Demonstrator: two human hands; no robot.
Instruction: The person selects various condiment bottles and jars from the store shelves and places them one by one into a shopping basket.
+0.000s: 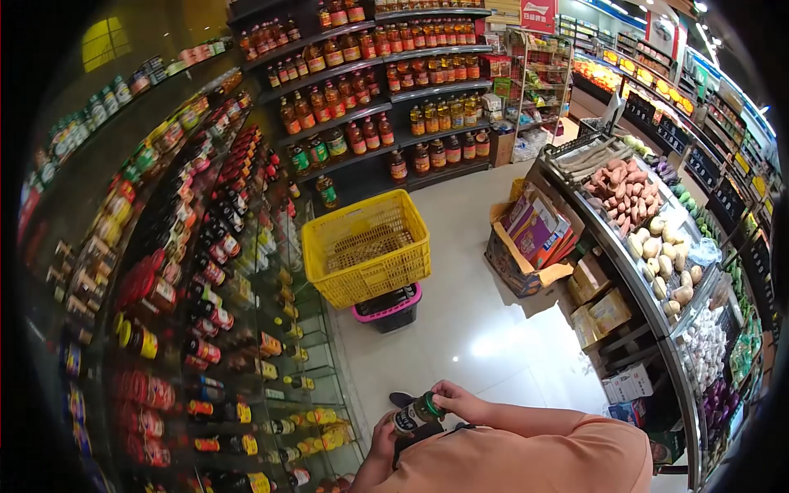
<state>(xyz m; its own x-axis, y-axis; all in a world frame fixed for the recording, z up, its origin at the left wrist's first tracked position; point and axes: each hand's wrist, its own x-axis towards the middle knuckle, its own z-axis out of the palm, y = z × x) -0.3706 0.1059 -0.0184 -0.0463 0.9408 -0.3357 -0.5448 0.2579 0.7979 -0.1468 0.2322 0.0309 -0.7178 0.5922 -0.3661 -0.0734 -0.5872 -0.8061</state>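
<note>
A glass jar with a green lid and a dark label is held in front of my body, tilted on its side. My left hand is wrapped round its base end. At the other end, the fingers of my right hand grip the green lid. What fills the jar is too small to make out. Just left of my hands stand shelves of sauce bottles, apart from the jar.
Ahead, a yellow crate sits on a pink-rimmed black basket. Oil bottles fill the far shelves. An open cardboard box stands on the floor beside the vegetable stand, which holds sweet potatoes and garlic.
</note>
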